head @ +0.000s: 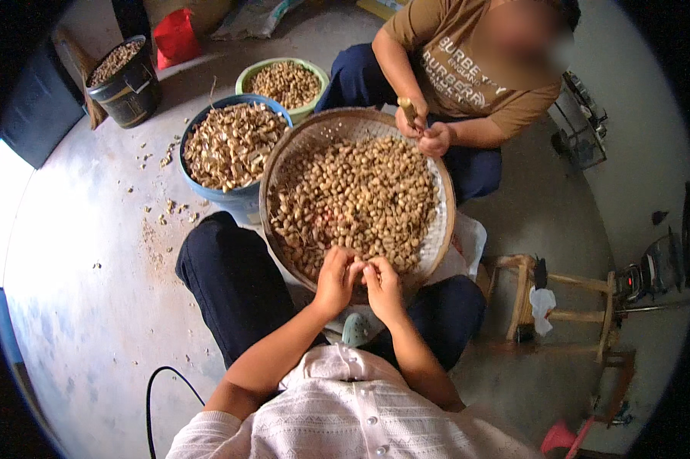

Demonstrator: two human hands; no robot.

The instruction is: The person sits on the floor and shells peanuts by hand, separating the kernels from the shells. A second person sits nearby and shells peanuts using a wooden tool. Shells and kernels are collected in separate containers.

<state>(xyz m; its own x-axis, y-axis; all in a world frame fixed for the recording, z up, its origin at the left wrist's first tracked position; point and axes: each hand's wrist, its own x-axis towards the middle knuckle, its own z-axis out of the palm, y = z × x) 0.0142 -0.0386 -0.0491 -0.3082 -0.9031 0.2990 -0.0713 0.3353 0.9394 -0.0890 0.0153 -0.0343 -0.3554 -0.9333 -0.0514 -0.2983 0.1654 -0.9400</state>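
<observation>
A round woven bamboo tray (269, 172) heaped with unshelled peanuts (356, 189) lies before me. Over its near rim, my left hand (334, 281) and my right hand (385, 292) meet with bent fingers. Their fingertips pinch a small tan piece that looks like a peanut, mostly hidden by the fingers. A few reddish kernels (325, 221) show among the shells left of the tray's middle.
A blue bucket (236, 198) of split shells touches the tray's left side, with a green basin (325, 86) of peanuts behind it. A co-worker (465, 63) sits across, both hands over the far rim, holding a small tool (406, 109). A wooden stool (520, 304) stands right.
</observation>
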